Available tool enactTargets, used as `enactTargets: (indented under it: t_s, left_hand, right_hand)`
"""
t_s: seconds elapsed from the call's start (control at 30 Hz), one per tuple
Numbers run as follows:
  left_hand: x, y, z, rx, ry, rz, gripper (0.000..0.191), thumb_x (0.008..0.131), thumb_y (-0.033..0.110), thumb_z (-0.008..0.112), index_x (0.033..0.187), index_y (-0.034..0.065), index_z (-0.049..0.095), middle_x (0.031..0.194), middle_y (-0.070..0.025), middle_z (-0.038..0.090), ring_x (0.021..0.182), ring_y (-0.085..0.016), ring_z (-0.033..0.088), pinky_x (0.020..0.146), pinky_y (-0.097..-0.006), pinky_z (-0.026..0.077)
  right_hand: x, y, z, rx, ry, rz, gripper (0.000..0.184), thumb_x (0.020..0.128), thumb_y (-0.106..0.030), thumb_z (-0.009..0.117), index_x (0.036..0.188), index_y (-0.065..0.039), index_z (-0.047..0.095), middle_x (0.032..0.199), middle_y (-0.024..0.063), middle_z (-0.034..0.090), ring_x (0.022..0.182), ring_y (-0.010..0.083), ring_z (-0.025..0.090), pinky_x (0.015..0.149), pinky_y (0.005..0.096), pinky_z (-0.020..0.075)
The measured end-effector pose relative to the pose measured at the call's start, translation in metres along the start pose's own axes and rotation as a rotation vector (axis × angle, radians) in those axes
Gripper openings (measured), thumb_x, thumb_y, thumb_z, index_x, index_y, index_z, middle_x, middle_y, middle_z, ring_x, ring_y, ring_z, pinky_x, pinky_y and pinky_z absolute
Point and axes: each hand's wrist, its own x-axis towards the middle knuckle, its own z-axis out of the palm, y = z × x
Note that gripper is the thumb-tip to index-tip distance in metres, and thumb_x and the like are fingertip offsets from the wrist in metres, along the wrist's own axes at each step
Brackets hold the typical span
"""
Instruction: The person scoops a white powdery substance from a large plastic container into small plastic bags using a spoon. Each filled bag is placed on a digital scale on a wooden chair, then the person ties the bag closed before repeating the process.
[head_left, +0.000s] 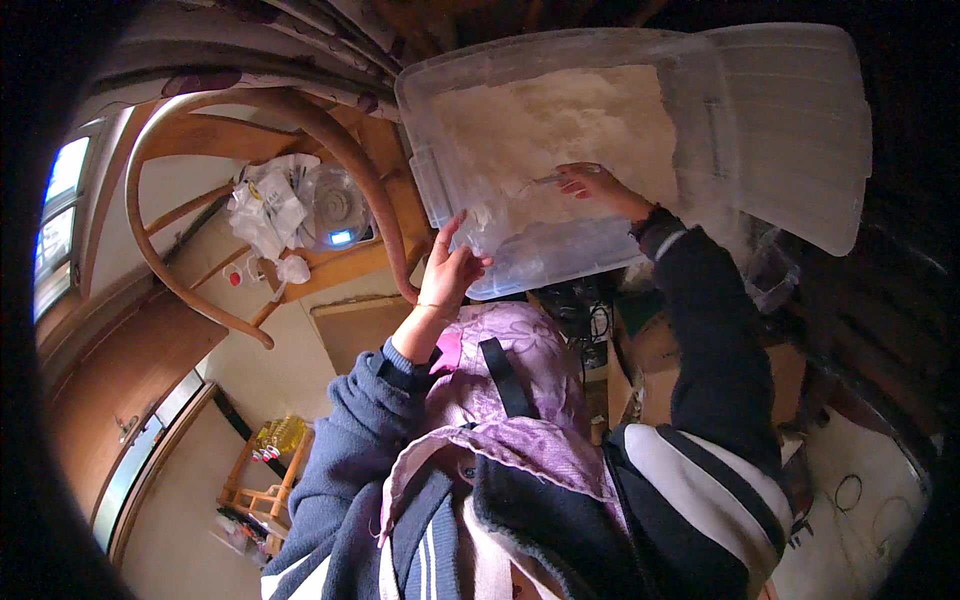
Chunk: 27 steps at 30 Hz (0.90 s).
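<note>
A translucent plastic storage bin (547, 279) stands before me, with a broad layer of pale powder (555, 112) inside. Over the powder, my right hand (589, 184) grips a thin, light-coloured utensil (547, 179) whose exact kind I cannot tell; its end points left. My left hand (454, 262) is raised at the bin's near left corner, index finger extended, the other fingers curled. Near its fingertips lies a whitish, clear-looking item (484, 221), perhaps plastic film; whether the hand holds any of it I cannot tell.
A translucent lid or second bin part (802, 135) extends at the right. On the left, a curved wooden chair arm (360, 161) rises beside a digital scale (341, 237) and crumpled plastic bags (262, 202). A cardboard box (652, 367) stands below my right arm.
</note>
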Motion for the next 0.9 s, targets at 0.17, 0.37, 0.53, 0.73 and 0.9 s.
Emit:
enactTargets:
  t_s: [0.17, 0.37, 0.53, 0.73, 0.9]
  left_hand:
    - [0.018, -0.001, 0.006, -0.025, 0.003, 0.01, 0.056, 0.089, 0.003, 0.039, 0.141, 0.02, 0.03, 0.08, -0.0074, 0.061, 0.074, -0.017, 0.064, 0.06, -0.0248, 0.048]
    - [0.035, 0.004, 0.019, -0.027, 0.001, 0.0, 0.058, 0.088, 0.002, 0.039, 0.142, 0.02, 0.029, 0.085, -0.009, 0.062, 0.075, -0.018, 0.065, 0.062, -0.0254, 0.05]
    - [0.029, 0.012, 0.027, 0.017, -0.017, 0.059, 0.058, 0.088, 0.002, 0.039, 0.142, 0.0207, 0.029, 0.087, -0.009, 0.061, 0.077, -0.019, 0.066, 0.063, -0.025, 0.051]
    - [0.023, 0.02, 0.029, -0.049, -0.016, 0.059, 0.06, 0.087, 0.001, 0.039, 0.142, 0.0218, 0.028, 0.087, -0.0093, 0.061, 0.079, -0.02, 0.066, 0.064, -0.0251, 0.051]
    - [0.022, 0.018, 0.03, -0.002, -0.001, 0.022, 0.062, 0.086, 0.0, 0.037, 0.143, 0.0219, 0.027, 0.088, -0.0099, 0.061, 0.08, -0.021, 0.066, 0.065, -0.0262, 0.051]
  right_hand:
    - [-0.082, -0.054, 0.013, -0.063, 0.189, -0.162, 0.041, 0.094, -0.041, 0.048, 0.122, -0.012, 0.057, 0.103, 0.0035, 0.065, 0.088, 0.0104, 0.061, 0.075, 0.0257, 0.0441]
    - [-0.127, -0.077, 0.071, -0.061, 0.212, -0.212, 0.037, 0.096, -0.034, 0.046, 0.12, -0.009, 0.057, 0.104, 0.0043, 0.064, 0.09, 0.01, 0.06, 0.074, 0.0242, 0.0436]
    - [-0.122, -0.058, 0.127, -1.071, 0.264, -0.855, 0.027, 0.087, -0.018, 0.055, 0.112, -0.01, 0.06, 0.106, 0.0083, 0.062, 0.09, 0.019, 0.06, 0.074, 0.0299, 0.0471]
    - [-0.147, -0.086, 0.096, -1.533, 0.149, -1.02, 0.031, 0.08, -0.013, 0.06, 0.11, -0.011, 0.061, 0.11, 0.0072, 0.06, 0.09, 0.0209, 0.06, 0.078, 0.0336, 0.0478]
    - [-0.139, -0.099, 0.051, -1.192, 0.268, -0.955, 0.026, 0.083, -0.013, 0.058, 0.109, -0.009, 0.06, 0.106, 0.0091, 0.062, 0.093, 0.0245, 0.06, 0.078, 0.0345, 0.0485]
